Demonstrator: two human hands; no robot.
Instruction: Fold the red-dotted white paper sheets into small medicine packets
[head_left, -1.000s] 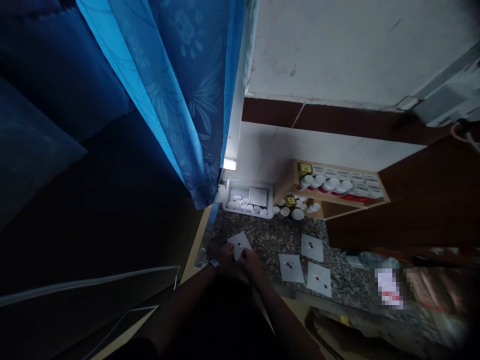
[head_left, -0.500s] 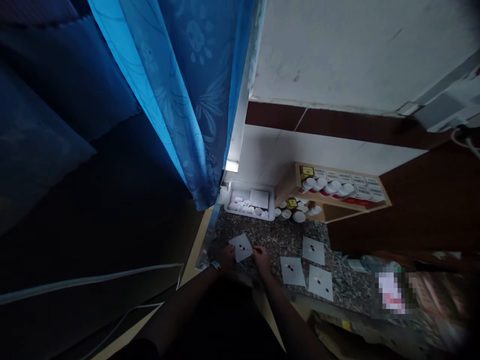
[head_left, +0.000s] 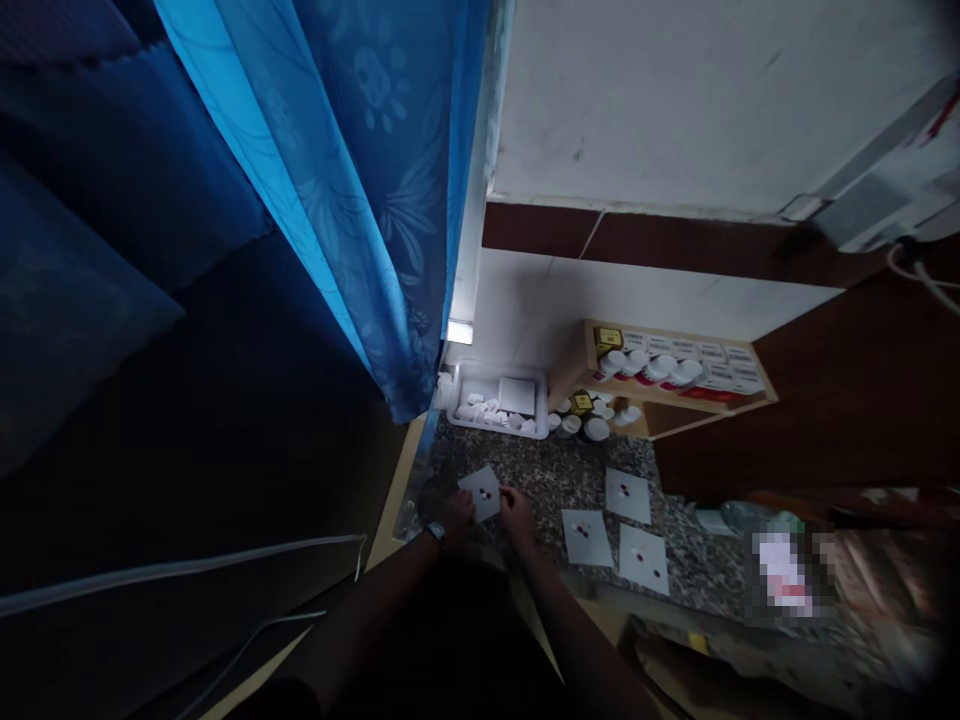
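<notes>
A small square sheet of white paper (head_left: pixel 478 480) lies on the speckled counter in front of me, with several dark red and pale pills (head_left: pixel 485 494) on its middle. At its left edge, my left hand (head_left: pixel 456 513) has its fingers closed on the paper; a watch (head_left: pixel 436 531) is on that wrist. My right hand (head_left: pixel 517 514) is closed in a pinch at the sheet's right corner, and its fingertips partly cover that edge. To the right lie three more sheets, a near paper (head_left: pixel 577 550), a far paper (head_left: pixel 637 506) and a right paper (head_left: pixel 634 570), each bearing pills.
A white plastic tray (head_left: pixel 480 374) of small white pieces stands behind the hands. Several white-capped bottles (head_left: pixel 596 430) sit beside it, below a wooden shelf (head_left: pixel 759 400) of boxes and bottles. A blue curtain (head_left: pixel 405 260) hangs on the left. Bagged items fill the counter's right end.
My right hand has shifted slightly left, over the paper's right corner. My left hand stays at the left edge. The whole view has moved a little.
</notes>
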